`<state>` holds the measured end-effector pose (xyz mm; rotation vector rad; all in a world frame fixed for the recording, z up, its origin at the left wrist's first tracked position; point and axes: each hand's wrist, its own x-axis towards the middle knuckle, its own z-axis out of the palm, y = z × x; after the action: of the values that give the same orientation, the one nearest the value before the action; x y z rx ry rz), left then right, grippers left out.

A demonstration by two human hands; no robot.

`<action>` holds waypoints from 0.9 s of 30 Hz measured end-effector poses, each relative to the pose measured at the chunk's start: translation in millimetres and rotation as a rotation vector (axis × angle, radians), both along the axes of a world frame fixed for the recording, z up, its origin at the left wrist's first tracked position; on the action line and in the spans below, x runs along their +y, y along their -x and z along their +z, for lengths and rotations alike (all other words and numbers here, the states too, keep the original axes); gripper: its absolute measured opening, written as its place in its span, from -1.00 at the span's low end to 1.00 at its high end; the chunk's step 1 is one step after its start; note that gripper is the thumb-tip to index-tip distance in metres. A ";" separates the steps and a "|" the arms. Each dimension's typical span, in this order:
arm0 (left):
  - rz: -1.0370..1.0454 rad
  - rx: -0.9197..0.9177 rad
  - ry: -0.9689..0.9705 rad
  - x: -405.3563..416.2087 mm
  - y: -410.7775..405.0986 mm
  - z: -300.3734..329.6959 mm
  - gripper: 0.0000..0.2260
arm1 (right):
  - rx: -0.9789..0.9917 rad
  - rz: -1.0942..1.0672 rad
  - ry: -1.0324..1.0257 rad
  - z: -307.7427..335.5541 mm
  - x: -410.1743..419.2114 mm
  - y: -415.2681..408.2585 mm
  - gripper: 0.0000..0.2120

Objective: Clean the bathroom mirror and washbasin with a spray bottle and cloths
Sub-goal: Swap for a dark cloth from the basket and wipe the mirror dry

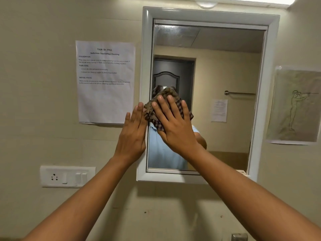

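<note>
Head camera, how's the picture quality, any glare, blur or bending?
Head view: bright ceiling light blows out the top edge; mirror glass hazy and streaked near its top; wide-angle lens bends the frame; small print on the task sheet is soft.

Right hand (175, 126) flat on checked cloth (156, 108) against mirror (225, 66) — left hand (133, 134) on frame (147, 49).

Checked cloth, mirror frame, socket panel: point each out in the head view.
checked cloth (152, 110): head view, bunched left part beside the fingers.
mirror frame (208, 13): head view, top white rail.
socket panel (67, 176): head view, middle of the white plate.
</note>
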<state>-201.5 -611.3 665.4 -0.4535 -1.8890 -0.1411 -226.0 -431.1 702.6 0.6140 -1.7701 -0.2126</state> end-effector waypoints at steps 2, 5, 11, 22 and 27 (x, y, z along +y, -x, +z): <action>-0.019 -0.003 0.020 -3.7 -2.6 -8.1 -0.29 | -0.025 0.011 0.011 -17.4 -0.5 -2.2 -0.41; -0.027 -0.011 0.058 -10.3 -7.4 -20.7 -0.35 | -0.042 0.018 0.021 -36.3 -3.5 -4.4 -0.41; 0.019 -0.044 0.061 -9.5 -12.5 -37.8 -0.34 | -0.053 -0.009 -0.103 -71.8 7.7 -7.4 -0.35; 0.099 -0.036 0.032 6.8 -8.5 -44.1 -0.34 | -0.023 -0.046 -0.128 -56.8 91.8 -5.6 -0.37; 0.103 -0.063 -0.033 15.0 -11.7 -49.4 -0.39 | -0.065 -0.098 0.157 -31.7 133.3 -4.9 -0.36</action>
<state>-189.9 -596.3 616.0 -0.3316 -1.9651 -0.1189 -221.1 -297.8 670.9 0.4262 -1.8614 -0.1207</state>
